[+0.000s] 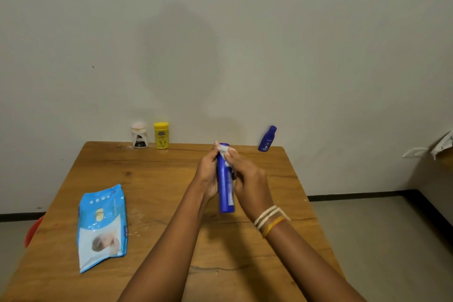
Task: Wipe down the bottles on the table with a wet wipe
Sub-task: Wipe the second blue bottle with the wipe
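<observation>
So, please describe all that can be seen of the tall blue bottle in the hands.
The tall blue bottle is slim, glossy, plastic-looking, with a pale label strip down its side. It is held above the table, roughly upright, top tilted slightly away. The left hand grips its side; the right hand presses a white wipe around its top, hiding the cap.

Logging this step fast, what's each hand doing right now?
Left hand: closed around the tall blue bottle, holding it up.
Right hand: closed on the wet wipe, pressing it against the bottle's top.
</observation>
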Demonstrator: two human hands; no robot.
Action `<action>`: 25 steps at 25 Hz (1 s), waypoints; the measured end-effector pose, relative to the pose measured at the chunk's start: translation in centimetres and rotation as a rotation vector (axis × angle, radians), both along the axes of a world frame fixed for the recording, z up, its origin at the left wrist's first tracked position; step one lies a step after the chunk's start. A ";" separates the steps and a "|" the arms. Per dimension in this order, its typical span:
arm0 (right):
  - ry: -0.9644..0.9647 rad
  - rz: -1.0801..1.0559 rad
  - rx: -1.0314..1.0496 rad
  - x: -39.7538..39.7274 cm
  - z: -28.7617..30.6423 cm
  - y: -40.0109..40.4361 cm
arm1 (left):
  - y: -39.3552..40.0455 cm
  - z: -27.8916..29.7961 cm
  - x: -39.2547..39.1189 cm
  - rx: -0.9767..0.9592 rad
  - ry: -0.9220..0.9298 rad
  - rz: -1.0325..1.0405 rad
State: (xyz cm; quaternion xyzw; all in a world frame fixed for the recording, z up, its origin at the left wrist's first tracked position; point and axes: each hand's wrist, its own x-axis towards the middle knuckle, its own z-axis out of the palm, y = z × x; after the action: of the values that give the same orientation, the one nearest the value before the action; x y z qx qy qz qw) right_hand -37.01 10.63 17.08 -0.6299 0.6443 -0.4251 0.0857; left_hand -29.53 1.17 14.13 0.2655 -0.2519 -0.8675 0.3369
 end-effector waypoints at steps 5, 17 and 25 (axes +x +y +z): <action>0.185 0.124 0.018 0.4 -1.4 3.7 | -0.6 -0.4 1.2 -0.015 0.042 -0.008; 0.485 0.151 -0.080 1.0 -1.8 3.0 | -1.7 -0.3 1.7 -0.120 0.099 0.018; -0.040 -0.014 -0.031 0.0 3.3 -3.4 | -1.1 -1.5 0.5 -0.020 0.109 0.020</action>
State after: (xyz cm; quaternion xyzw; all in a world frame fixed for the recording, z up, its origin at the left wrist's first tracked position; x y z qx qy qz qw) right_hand -37.05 7.24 20.38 -0.6180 0.6403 -0.4480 0.0857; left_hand -28.99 0.02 12.62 0.2167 -0.2393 -0.8748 0.3613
